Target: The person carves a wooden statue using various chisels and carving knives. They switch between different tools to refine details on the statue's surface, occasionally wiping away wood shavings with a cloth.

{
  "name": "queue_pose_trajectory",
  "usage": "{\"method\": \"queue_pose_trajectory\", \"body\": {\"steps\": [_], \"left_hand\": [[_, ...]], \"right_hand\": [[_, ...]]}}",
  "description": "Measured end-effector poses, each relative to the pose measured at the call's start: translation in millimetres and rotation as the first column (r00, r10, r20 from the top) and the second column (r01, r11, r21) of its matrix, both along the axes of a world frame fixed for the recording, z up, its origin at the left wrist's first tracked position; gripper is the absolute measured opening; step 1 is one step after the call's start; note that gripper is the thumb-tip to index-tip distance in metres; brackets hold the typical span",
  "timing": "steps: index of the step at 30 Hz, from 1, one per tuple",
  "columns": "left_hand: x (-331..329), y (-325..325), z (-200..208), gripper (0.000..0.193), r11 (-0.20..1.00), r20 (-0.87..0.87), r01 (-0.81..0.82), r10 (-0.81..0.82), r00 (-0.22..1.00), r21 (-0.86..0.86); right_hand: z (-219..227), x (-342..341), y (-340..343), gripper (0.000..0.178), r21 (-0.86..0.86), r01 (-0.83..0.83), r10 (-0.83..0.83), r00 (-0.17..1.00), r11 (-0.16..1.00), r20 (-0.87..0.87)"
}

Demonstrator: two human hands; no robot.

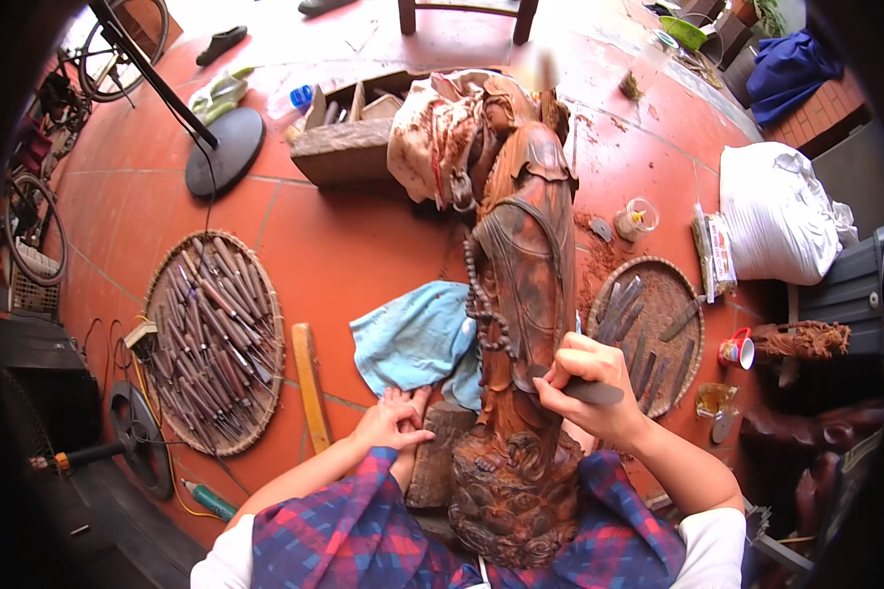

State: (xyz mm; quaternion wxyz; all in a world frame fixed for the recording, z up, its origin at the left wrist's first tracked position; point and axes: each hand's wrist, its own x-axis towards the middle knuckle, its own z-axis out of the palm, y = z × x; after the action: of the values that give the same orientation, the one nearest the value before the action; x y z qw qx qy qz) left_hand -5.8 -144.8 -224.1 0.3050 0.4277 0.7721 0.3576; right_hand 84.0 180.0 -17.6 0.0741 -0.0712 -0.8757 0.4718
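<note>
A carved reddish-brown wooden statue leans away from me between my knees, its scalloped base nearest. My right hand is closed around a flat grey metal scraper, held against the statue's lower robe; part of the blade is hidden by the fingers. My left hand lies low beside a worn wooden block, holding nothing I can see, its fingers loosely stretched out. Just beyond it is a light blue cloth, spread on the floor against the statue's left side.
At left stands a round basket full of carving tools, near a wooden bar. Another basket with flat blades is at right. A wooden box and a stained cloth lie beyond. A cup and white sack sit right.
</note>
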Motion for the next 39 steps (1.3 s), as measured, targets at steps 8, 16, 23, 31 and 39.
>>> {"method": "queue_pose_trajectory", "body": {"steps": [8,16,23,31,39], "left_hand": [[-9.0,10.6,15.6,0.045,0.992,0.128,0.036,-0.020,0.992,-0.125],[-8.1,6.3,12.2,0.046,0.993,0.106,0.021,-0.009,0.994,-0.117],[-8.6,5.9,12.8,0.045,0.994,0.068,0.039,-0.033,0.997,-0.103],[-9.1,2.8,15.7,0.048,0.988,0.145,0.014,0.009,0.989,-0.154],[-5.4,4.8,9.6,0.041,1.000,0.064,0.003,-0.001,0.998,-0.031]], "right_hand": [[6.1,3.5,0.6,0.022,0.017,0.029,-0.029,1.000,0.999,-0.012],[9.4,2.1,-1.4,0.023,0.058,-0.004,0.002,1.000,0.998,0.028],[12.2,3.1,-4.5,0.023,0.044,0.001,-0.004,0.999,0.999,0.050],[12.0,0.9,-7.3,0.023,0.032,-0.019,0.016,0.996,0.999,0.087],[14.4,-1.2,-5.9,0.025,0.092,-0.040,0.031,0.995,0.995,0.091]]}}
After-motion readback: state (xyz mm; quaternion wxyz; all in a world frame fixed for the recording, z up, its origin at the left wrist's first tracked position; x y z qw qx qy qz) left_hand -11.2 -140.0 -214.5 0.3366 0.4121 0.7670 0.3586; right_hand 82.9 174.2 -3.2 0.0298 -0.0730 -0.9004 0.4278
